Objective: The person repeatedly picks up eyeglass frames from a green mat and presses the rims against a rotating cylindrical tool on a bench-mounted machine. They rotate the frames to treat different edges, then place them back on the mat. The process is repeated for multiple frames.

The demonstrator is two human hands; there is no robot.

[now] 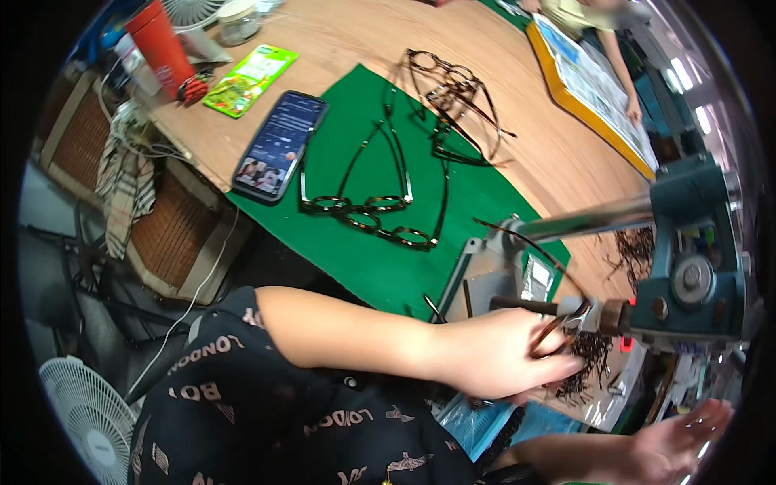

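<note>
The left hand (505,356) pinches a brown frame (553,329), fingers drawn in narrow around it, beside the metal end of the teal press (687,242); a dark temple seems to run from it up over the mat (307,242), where more glasses (400,236) lie. To hold well here, the frame probably wants to sit square to the press's end, pinched near the worked spot without bending the thin rim; fingertips are best kept clear of the metal, and the long temple free of the press's post. The right hand (679,440) is apart, low by the right edge, fingers loosely curved; whether it holds anything I cannot tell. Blur softens both hands; the left fingers hide much of the frame, so its contact with the press is unclear; the dark pieces (594,364) behind are partly covered, and the picture's dark rim cuts off the press's far side.
</note>
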